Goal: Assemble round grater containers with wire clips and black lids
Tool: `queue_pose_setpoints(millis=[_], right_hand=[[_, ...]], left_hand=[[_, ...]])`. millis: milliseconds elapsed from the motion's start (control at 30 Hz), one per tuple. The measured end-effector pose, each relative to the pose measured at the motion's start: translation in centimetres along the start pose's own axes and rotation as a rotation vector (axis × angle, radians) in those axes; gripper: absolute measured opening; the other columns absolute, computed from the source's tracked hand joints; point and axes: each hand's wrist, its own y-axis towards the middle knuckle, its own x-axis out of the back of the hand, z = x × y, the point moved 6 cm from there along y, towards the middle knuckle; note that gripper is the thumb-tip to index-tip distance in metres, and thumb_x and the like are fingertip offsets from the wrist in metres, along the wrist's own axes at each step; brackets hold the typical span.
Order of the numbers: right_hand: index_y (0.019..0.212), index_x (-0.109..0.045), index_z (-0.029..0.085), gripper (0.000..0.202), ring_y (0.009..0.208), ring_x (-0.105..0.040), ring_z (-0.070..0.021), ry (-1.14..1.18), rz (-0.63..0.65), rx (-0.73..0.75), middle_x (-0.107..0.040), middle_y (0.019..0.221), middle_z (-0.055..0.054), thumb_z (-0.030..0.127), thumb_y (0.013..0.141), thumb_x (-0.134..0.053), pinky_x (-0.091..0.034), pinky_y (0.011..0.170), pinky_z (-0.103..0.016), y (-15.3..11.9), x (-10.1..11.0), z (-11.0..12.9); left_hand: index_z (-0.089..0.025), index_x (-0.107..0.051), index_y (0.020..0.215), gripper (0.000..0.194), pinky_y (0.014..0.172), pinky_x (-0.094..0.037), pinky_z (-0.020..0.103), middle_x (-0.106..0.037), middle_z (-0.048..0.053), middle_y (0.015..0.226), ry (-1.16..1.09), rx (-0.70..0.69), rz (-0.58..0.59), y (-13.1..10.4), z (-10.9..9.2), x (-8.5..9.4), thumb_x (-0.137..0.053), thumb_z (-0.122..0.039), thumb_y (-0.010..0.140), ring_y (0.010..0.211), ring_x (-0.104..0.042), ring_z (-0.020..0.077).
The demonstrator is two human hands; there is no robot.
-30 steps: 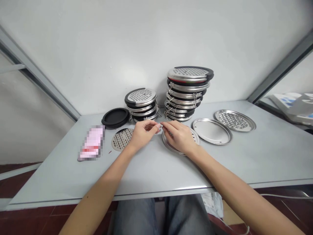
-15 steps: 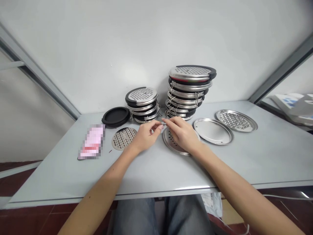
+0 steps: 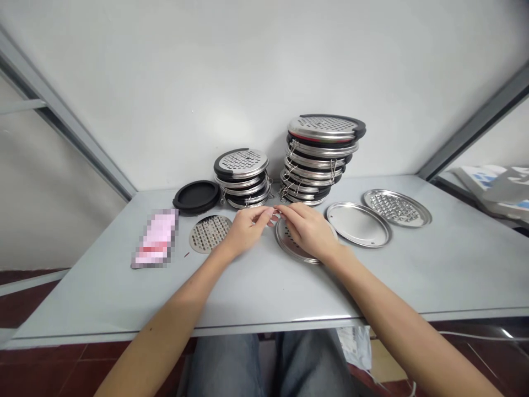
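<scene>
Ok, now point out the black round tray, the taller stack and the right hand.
Black round tray (image 3: 196, 196): head view, its inner floor.
Taller stack (image 3: 322, 124): head view, its perforated top disc.
Right hand (image 3: 311, 230): head view, back of the hand.

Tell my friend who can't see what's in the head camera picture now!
Two bare hands, left and right, pinch something tiny and metal. Around them on a gray table sit round metal graters, some stacked.

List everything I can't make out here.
Head view:
- Small metal piece: exact shape, too small, partly covered by left hand and right hand.
- Round holed plate: part hidden behind right hand.
- Pink item: markings, pixelated.
- Blue-and-white items: cut off by right edge.
</scene>
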Motion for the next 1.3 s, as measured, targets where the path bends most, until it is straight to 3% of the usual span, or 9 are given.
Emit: queue_pose_setpoints(millis=[133,300,533,700,1000,1300], right_hand=[[0.117,-0.056,0.015,0.029,0.082,-0.060,-0.0215,0.022,-0.005,-0.035,-0.066,0.093,-0.011,0.016,0.096,-0.037,-0.050,0.072,-0.034,0.0,0.0,-0.2],[0.116,-0.058,0.015,0.028,0.083,-0.060,-0.0220,0.028,-0.001,-0.038,-0.066,0.092,-0.011,0.018,0.096,-0.038,-0.050,0.072,-0.034,0.0,0.0,-0.1],[0.118,-0.057,0.017,0.030,0.087,-0.061,-0.0224,0.067,0.007,-0.043,-0.066,0.096,-0.011,0.017,0.096,-0.036,-0.051,0.075,-0.035,-0.2,-0.3,0.0],[0.115,-0.057,0.015,0.029,0.083,-0.059,-0.0215,0.055,0.001,-0.013,-0.065,0.091,-0.011,0.015,0.095,-0.036,-0.050,0.073,-0.033,-0.2,-0.7,0.3],[0.124,-0.051,0.012,0.036,0.079,-0.055,-0.0227,-0.045,0.074,0.040,-0.061,0.085,-0.010,0.012,0.091,-0.036,-0.047,0.070,-0.035,-0.3,-1.4,0.9],[0.115,-0.056,0.013,0.032,0.079,-0.050,-0.0236,-0.115,0.056,0.035,-0.056,0.084,-0.010,0.012,0.093,-0.032,-0.046,0.067,-0.034,-0.3,-1.7,1.1]], left_hand=[[-0.014,-0.068,0.095,0.033,0.067,-0.054,0.027,-0.072,0.007,0.088,-0.007,0.024,-0.036,0.0,-0.1,0.4,-0.051,-0.043,0.092,0.071,-0.067,0.0157],[-0.016,-0.063,0.087,0.026,0.064,-0.051,0.026,-0.067,0.003,0.077,0.052,0.006,-0.093,0.1,0.2,1.0,-0.056,-0.042,0.088,0.068,-0.063,0.0143],[-0.018,-0.054,0.078,0.023,0.055,-0.038,0.022,-0.053,-0.002,0.066,0.198,-0.057,-0.006,0.0,-0.8,0.6,-0.050,-0.036,0.091,0.059,-0.047,0.0106],[-0.018,-0.048,0.070,0.029,0.057,-0.032,0.025,-0.045,-0.004,0.061,0.306,-0.092,0.110,-0.2,-0.9,0.2,-0.040,-0.031,0.095,0.059,-0.041,0.0107],[-0.019,-0.038,0.060,0.034,0.054,-0.027,0.027,-0.038,-0.004,0.056,0.342,-0.160,0.106,-0.2,-1.3,0.3,-0.039,-0.027,0.093,0.054,-0.035,0.0110],[-0.020,-0.035,0.065,0.033,0.056,-0.027,0.028,-0.038,-0.004,0.059,0.381,-0.182,0.110,-0.3,-1.4,0.1,-0.035,-0.029,0.096,0.056,-0.035,0.0115]])
